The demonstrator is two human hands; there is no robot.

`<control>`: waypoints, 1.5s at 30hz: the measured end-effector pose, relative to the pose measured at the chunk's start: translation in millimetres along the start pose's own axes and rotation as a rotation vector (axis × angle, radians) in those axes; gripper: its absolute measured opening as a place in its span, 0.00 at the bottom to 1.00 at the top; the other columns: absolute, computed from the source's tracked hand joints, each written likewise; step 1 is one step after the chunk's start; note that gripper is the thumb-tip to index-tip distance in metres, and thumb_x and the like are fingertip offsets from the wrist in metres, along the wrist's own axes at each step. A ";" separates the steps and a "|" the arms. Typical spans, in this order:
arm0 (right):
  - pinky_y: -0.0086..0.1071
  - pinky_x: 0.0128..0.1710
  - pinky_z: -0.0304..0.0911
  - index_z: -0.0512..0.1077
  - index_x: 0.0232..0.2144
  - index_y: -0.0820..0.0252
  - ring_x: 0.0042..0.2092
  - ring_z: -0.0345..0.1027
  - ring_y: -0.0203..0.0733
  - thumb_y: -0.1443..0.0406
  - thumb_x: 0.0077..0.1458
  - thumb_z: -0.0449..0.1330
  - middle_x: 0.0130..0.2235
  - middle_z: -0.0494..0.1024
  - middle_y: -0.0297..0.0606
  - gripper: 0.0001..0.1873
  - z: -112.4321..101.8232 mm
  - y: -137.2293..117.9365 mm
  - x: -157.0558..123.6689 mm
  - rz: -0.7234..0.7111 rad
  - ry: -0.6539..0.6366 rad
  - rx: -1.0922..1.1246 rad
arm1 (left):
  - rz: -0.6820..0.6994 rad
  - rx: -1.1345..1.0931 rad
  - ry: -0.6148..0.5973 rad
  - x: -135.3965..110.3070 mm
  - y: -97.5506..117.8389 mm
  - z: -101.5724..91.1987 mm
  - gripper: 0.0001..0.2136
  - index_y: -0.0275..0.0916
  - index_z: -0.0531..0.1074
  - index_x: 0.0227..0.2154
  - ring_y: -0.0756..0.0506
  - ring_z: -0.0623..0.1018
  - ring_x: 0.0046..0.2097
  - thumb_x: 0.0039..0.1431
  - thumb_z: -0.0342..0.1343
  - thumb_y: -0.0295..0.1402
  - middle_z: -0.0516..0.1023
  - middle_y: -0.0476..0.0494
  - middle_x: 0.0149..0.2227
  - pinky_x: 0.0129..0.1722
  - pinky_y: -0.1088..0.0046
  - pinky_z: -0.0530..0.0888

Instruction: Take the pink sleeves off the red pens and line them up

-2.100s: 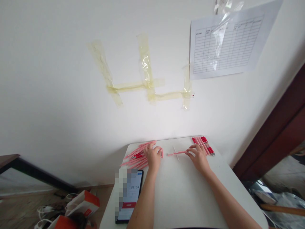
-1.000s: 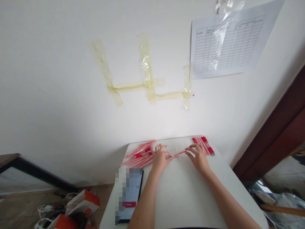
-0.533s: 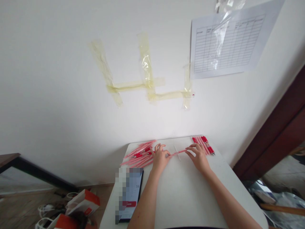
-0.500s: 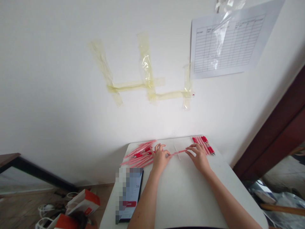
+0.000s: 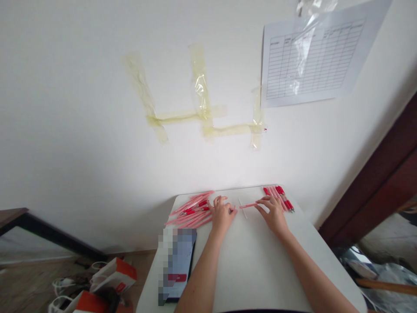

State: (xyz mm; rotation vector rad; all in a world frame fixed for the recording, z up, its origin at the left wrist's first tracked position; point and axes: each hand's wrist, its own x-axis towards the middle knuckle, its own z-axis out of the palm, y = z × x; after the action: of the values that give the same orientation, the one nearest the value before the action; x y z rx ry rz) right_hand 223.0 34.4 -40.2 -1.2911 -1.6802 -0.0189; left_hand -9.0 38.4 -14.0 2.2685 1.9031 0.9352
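Two bare hands at the far end of a white worktop (image 5: pixel 252 265), seen from the head camera. The left hand (image 5: pixel 224 214) was closed to a narrow pinch, with a small pink piece (image 5: pixel 234 208) between thumb and forefinger; its other fingers were raised and spread. The right hand (image 5: pixel 272 213) held the right end of a slim pink rod (image 5: pixel 249 205) between thumb and fingertips. The rod lay nearly level across the space between the hands, its free end pointing toward the small pink piece and separated from it by a narrow gap. A thin white stick (image 5: pixel 245 214) crossed the rod's line near that free end; whether the two touched could not be told.

Just left of the left hand lay a loose heap of pink sticks (image 5: pixel 192 220), with several red pens (image 5: pixel 189 213) among them. Beyond the right hand, near the far right corner, a row of red and pink pens (image 5: pixel 287 203) lay side by side. A smartphone (image 5: pixel 183 254), partly pixelated, rested at the left edge, near the left forearm. On the wall behind were strips of yellowish tape (image 5: pixel 201 93) and a printed sheet (image 5: pixel 312 65) bearing a ruled table.
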 end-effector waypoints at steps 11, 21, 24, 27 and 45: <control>0.52 0.52 0.64 0.81 0.39 0.51 0.48 0.67 0.53 0.48 0.62 0.57 0.42 0.77 0.44 0.19 1.7 3.8 -1.0 -0.003 0.008 -0.026 | -0.038 0.000 0.001 2.3 -2.7 -1.4 0.10 0.45 0.77 0.30 0.36 0.68 0.60 0.47 0.72 0.37 0.75 0.45 0.53 0.65 0.33 0.48; 0.53 0.53 0.63 0.81 0.39 0.51 0.48 0.67 0.53 0.47 0.62 0.56 0.43 0.77 0.43 0.20 1.9 5.5 -0.8 0.002 0.010 -0.030 | -0.013 0.004 -0.003 0.6 -1.8 -1.6 0.09 0.51 0.80 0.33 0.36 0.68 0.59 0.48 0.71 0.40 0.74 0.46 0.54 0.65 0.33 0.48; 0.52 0.53 0.63 0.81 0.39 0.51 0.48 0.67 0.53 0.47 0.62 0.56 0.43 0.77 0.44 0.21 1.7 5.5 -0.8 0.006 0.009 -0.033 | -0.004 0.008 -0.011 0.7 -1.7 -0.8 0.09 0.52 0.81 0.35 0.37 0.68 0.60 0.49 0.71 0.38 0.74 0.47 0.55 0.66 0.33 0.47; 0.52 0.53 0.63 0.81 0.39 0.51 0.48 0.67 0.53 0.46 0.62 0.56 0.42 0.77 0.44 0.21 1.5 5.4 -0.5 0.004 0.009 -0.037 | -0.018 0.017 -0.017 0.9 -2.3 -1.2 0.10 0.52 0.81 0.35 0.36 0.67 0.60 0.48 0.71 0.38 0.74 0.47 0.55 0.66 0.32 0.46; 0.55 0.56 0.58 0.80 0.37 0.54 0.49 0.65 0.54 0.48 0.62 0.56 0.41 0.77 0.45 0.21 -0.2 11.6 -0.9 0.029 0.081 -0.150 | -0.033 0.129 -0.157 1.8 -16.3 -28.4 0.12 0.48 0.79 0.33 0.30 0.57 0.68 0.45 0.72 0.41 0.72 0.48 0.59 0.63 0.22 0.37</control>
State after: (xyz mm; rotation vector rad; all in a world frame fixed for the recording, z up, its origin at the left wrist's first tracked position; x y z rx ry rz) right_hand 231.7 38.6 -46.6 -1.4076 -1.6152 -0.1802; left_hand -36.4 34.4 3.5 2.2934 1.9797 0.6261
